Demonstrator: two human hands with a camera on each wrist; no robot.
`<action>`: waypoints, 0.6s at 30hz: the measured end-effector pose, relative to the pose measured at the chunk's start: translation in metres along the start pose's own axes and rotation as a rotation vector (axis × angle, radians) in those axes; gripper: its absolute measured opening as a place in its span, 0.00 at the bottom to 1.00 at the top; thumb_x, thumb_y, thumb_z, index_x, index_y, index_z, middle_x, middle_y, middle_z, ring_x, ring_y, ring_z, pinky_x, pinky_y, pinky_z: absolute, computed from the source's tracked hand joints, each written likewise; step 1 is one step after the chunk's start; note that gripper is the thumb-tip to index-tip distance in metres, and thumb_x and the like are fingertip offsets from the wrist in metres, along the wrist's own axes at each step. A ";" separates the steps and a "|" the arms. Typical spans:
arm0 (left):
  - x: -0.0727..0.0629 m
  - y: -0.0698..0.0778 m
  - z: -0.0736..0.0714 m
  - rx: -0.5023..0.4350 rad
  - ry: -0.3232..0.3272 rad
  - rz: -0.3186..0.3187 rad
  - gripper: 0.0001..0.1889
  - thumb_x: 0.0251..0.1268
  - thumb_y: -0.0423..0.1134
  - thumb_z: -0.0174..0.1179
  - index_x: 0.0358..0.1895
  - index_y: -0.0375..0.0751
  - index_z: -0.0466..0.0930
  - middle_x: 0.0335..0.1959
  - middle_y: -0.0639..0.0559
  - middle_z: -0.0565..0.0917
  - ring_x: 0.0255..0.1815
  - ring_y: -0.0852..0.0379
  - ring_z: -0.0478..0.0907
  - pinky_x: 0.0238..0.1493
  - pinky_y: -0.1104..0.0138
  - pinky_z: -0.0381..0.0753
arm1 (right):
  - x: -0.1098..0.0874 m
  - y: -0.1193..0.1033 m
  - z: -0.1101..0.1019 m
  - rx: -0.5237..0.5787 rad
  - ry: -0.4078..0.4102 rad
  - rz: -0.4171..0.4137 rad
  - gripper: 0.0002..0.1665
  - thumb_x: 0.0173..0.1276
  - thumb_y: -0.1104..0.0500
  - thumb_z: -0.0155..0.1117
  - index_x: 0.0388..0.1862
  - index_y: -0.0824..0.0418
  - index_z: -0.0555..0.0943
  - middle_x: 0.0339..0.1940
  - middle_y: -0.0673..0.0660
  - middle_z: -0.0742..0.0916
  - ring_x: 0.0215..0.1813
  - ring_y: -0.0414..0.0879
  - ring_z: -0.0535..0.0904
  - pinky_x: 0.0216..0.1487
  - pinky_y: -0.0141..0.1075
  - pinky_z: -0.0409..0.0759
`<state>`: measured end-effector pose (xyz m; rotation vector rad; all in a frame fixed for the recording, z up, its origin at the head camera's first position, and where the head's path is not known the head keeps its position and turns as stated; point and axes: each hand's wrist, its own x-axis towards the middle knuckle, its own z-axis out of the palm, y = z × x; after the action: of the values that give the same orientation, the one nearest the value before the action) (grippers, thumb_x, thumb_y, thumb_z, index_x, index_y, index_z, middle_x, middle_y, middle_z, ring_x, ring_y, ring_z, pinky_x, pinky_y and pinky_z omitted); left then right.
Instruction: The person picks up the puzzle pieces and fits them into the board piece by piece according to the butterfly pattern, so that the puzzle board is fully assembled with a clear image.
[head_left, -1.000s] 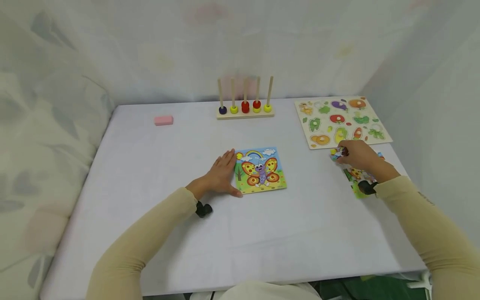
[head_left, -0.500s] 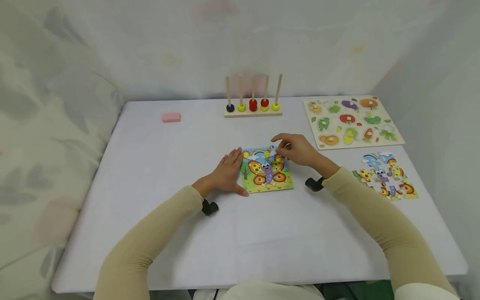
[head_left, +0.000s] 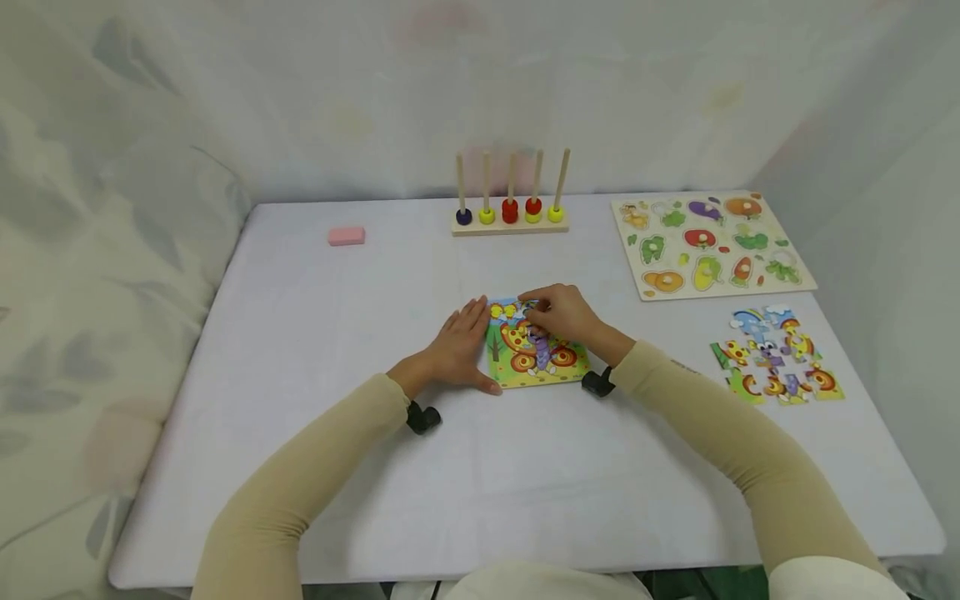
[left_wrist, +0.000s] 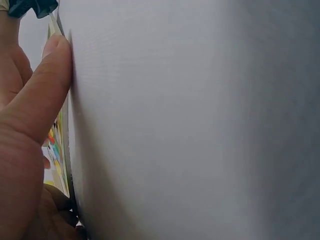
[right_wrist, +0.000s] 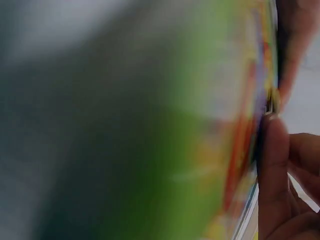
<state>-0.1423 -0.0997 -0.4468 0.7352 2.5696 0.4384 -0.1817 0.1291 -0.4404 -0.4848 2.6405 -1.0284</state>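
The square butterfly puzzle board [head_left: 542, 367] lies flat near the middle of the white table. My left hand [head_left: 453, 348] rests with straight fingers along its left edge, thumb [left_wrist: 47, 87] by the lower left corner. Over the board's upper part, my right hand [head_left: 566, 318] pinches a small jigsaw piece [head_left: 512, 311] with a yellow sun on it. In the right wrist view the thumb [right_wrist: 274, 145] is close against the blurred board, and the piece is mostly hidden by fingers. To the right lie several loose jigsaw pieces [head_left: 793, 387] of a matching butterfly picture.
A wooden peg stand [head_left: 510, 230] with coloured beads is at the back. Behind the loose pieces lies a vegetable knob-puzzle board [head_left: 675, 258]. A pink block [head_left: 347, 237] sits at the back left. Fabric walls [head_left: 360, 100] enclose the table's back and sides.
My right hand has come from the loose pieces on the right to the board, bringing one jigsaw piece, and has slid further left over its top. My left hand stays at the board's left edge.
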 end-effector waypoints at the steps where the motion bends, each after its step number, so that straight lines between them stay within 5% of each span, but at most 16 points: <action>1: 0.000 0.000 0.000 -0.001 0.000 0.000 0.73 0.37 0.70 0.70 0.77 0.36 0.31 0.79 0.44 0.29 0.79 0.47 0.26 0.77 0.50 0.33 | 0.000 -0.001 0.000 -0.021 -0.003 0.006 0.22 0.68 0.55 0.61 0.60 0.58 0.79 0.29 0.54 0.87 0.23 0.40 0.79 0.26 0.31 0.75; 9: 0.002 -0.001 -0.001 0.012 -0.007 0.008 0.72 0.38 0.71 0.69 0.77 0.37 0.31 0.79 0.45 0.29 0.79 0.48 0.25 0.77 0.51 0.33 | -0.003 -0.003 -0.005 -0.155 -0.082 0.001 0.34 0.63 0.46 0.67 0.64 0.60 0.75 0.27 0.52 0.83 0.27 0.42 0.74 0.30 0.33 0.72; 18: -0.002 -0.001 -0.003 0.005 -0.001 0.010 0.72 0.38 0.69 0.71 0.77 0.36 0.32 0.79 0.44 0.30 0.79 0.47 0.26 0.77 0.50 0.34 | -0.005 -0.011 0.002 -0.290 -0.094 -0.045 0.27 0.65 0.49 0.66 0.60 0.59 0.79 0.25 0.53 0.83 0.28 0.44 0.73 0.31 0.34 0.71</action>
<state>-0.1423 -0.1019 -0.4441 0.7494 2.5679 0.4351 -0.1746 0.1222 -0.4333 -0.6384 2.7146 -0.6175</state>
